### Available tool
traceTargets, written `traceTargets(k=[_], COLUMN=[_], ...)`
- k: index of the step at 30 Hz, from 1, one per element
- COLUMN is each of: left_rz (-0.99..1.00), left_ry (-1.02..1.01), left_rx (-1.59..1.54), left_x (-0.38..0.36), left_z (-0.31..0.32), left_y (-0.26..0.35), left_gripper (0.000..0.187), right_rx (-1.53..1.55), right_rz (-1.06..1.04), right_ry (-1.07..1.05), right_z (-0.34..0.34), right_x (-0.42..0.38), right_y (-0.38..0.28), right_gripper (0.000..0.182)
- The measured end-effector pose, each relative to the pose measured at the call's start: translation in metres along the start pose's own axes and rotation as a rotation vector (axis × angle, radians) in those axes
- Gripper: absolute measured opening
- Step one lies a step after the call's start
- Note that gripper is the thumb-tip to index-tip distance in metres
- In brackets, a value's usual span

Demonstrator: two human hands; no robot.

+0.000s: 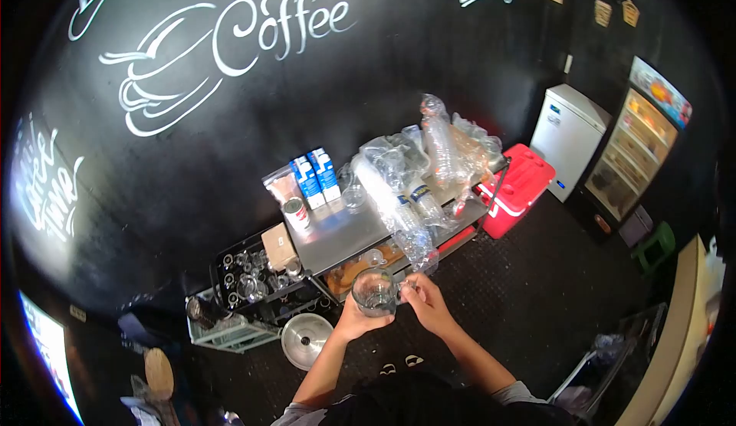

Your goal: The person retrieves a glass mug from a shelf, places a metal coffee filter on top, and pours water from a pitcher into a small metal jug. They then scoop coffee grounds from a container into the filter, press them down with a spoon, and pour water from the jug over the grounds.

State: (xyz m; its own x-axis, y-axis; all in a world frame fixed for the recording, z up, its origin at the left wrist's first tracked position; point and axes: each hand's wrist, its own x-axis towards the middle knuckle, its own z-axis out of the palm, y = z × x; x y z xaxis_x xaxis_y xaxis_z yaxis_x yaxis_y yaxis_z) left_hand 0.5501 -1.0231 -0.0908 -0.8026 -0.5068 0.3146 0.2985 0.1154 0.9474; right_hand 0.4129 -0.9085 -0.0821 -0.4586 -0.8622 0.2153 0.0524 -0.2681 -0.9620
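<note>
A clear glass mug is held up in front of my body, its round mouth facing the camera. My left hand cups its lower left side, with the thumb along the near edge. On the other side, my right hand is closed at the handle, fingers bent around it. Behind the mug, in this view, stands a metal worktable with a lower shelf. Another clear glass vessel shows on that shelf, just beyond the mug.
Blue-and-white cartons, a can and plastic-wrapped cup stacks crowd the worktable. Glassware fills a black rack at left, above a round metal basin. A red cooler, white freezer and display fridge stand right.
</note>
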Motion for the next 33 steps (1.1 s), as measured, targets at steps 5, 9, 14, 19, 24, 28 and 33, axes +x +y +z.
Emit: traceTargets(k=[5, 9, 14, 19, 24, 28, 33], left_rz=[-0.087, -0.056, 0.008, 0.077, 0.124, 0.052, -0.119], left_ry=[-0.271, -0.393, -0.512, -0.637, -0.839, -1.031, -1.214], left_rx=[-0.102, -0.157, -0.026, -0.1, -0.215, -0.404, -0.579], left_x=[0.015, 0.039, 0.066, 0.083, 0.093, 0.087, 0.071], left_z=[0.013, 0.063, 0.147, 0.254, 0.368, 0.46, 0.544], left_y=[-0.01, -0.025, -0.026, -0.023, -0.032, -0.04, -0.053], left_gripper=[0.083, 0.081, 0.086, 0.085, 0.079, 0.084, 0.081], right_rx=[0.286, 0.284, 0.28, 0.218, 0.109, 0.061, 0.077], right_rz=[0.035, -0.02, -0.191, -0.32, -0.409, -0.476, -0.545], right_ry=[0.209, 0.422, 0.613, 0.81, 0.974, 1.142, 1.314], right_z=[-0.004, -0.043, -0.093, -0.147, -0.212, -0.254, -0.296], right_x=[-0.026, -0.051, -0.092, -0.141, -0.201, -0.25, -0.303], right_y=[-0.001, -0.019, -0.058, -0.102, -0.135, -0.155, -0.165], right_gripper=[0.011, 0.018, 0.019, 0.019, 0.02, 0.022, 0.019])
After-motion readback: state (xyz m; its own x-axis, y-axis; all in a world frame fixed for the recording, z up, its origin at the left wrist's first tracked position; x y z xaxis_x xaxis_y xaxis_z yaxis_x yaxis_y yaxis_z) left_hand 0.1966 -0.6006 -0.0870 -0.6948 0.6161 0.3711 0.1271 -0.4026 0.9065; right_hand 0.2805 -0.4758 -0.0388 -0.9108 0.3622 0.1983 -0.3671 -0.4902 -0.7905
